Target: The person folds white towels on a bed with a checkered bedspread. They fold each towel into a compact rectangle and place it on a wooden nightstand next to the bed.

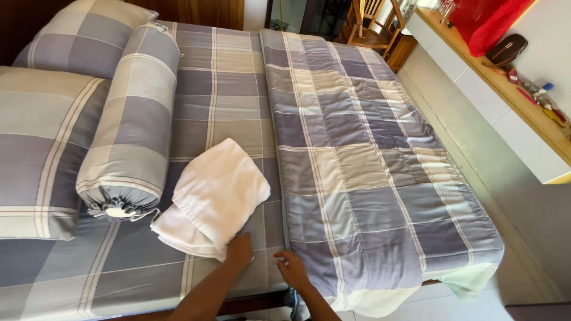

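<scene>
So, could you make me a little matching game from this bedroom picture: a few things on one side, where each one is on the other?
Things:
1. white towel
2. bolster
3. quilt
4. red bag

Places:
A. on the wooden counter top beside the bed
B. spread over the bed's right half
C. folded, touched by the left hand
D. between the pillows and the towel

Pairs: 1-C, 2-D, 3-B, 4-A

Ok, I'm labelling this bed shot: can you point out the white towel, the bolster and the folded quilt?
white towel [217,190], head view, on the middle of its top fold.
bolster [134,122], head view, on the middle of its checked cover.
folded quilt [363,172], head view, on its flat top.
</scene>
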